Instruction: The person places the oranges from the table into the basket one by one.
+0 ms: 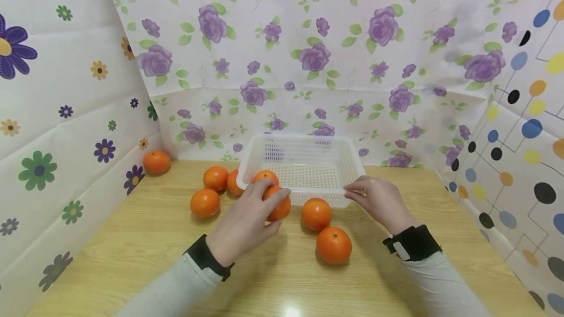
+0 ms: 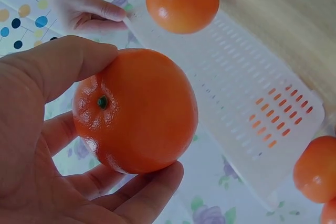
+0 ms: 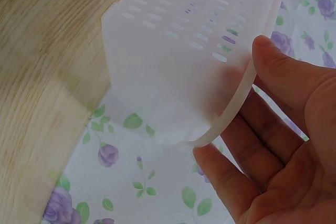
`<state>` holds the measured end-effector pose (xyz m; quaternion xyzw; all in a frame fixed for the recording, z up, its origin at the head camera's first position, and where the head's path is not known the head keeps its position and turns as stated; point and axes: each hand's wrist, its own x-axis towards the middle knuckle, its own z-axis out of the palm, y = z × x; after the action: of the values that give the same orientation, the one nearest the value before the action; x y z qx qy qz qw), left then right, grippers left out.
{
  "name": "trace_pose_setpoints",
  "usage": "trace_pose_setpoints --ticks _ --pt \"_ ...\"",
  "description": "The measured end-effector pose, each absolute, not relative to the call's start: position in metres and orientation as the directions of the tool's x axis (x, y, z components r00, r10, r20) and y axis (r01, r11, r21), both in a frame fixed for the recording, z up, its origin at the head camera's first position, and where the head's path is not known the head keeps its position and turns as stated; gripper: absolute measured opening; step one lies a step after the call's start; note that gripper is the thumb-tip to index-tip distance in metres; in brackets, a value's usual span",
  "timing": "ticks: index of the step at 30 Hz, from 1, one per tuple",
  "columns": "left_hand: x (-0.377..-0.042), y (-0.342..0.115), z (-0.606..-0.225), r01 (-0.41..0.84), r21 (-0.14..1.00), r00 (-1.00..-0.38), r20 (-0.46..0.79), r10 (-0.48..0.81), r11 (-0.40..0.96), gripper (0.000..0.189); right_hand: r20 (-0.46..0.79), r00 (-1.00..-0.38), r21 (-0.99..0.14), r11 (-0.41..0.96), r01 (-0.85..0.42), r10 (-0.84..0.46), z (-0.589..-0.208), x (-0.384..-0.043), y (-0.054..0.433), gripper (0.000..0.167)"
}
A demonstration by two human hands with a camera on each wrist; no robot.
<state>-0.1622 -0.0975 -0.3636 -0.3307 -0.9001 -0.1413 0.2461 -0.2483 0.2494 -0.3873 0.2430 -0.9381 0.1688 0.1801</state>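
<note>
My left hand point(image 1: 246, 216) grips an orange point(image 2: 142, 111) with thumb and fingers around its sides, close to the front left of a white plastic basket point(image 1: 317, 195). One more orange point(image 1: 266, 175) shows inside the basket at its left front corner, partly covered by the held fruit and fingers. My right hand point(image 1: 381, 202) pinches the rim at the basket's front right corner; in the right wrist view the thumb point(image 3: 283, 66) lies on the inner side and the fingers are curled outside. Through slots in the basket's wall, orange colour shows in the left wrist view.
Two oranges, one nearer point(image 1: 334, 245) and one farther point(image 1: 316, 214), sit in front of the basket. Several more stand left of it, including one orange point(image 1: 205, 203) near my left hand and another point(image 1: 156, 162) by the left wall. Patterned cloth point(image 1: 273, 62) encloses the wooden table point(image 1: 282, 283).
</note>
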Motion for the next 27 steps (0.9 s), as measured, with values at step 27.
trace_pose_setpoints --ticks 27 --pt "-0.195 -0.096 -0.335 0.619 0.069 -0.683 0.539 0.493 0.782 0.056 0.433 -0.803 -0.219 0.816 -0.534 -0.410 -0.388 -0.249 0.251 0.020"
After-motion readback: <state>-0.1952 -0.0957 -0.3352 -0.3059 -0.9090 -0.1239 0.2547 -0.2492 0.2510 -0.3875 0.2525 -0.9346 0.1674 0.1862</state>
